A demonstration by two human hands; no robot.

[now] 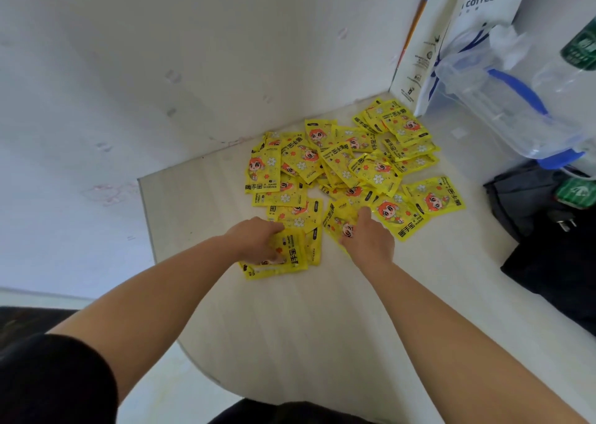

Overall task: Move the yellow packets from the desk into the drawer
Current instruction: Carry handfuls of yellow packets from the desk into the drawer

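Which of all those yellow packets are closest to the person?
The small stack under the left hand, around. It lies at the near edge of the scattered pile, its lower end poking out toward the person; every other packet sits farther back on the desk.

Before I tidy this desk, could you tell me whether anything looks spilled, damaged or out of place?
The yellow packets lie in a loose, overlapping heap on the desk, turned every way, not stacked. The left hand rests on a few near packets, the right hand on another. No packet looks torn, and nothing looks spilled.
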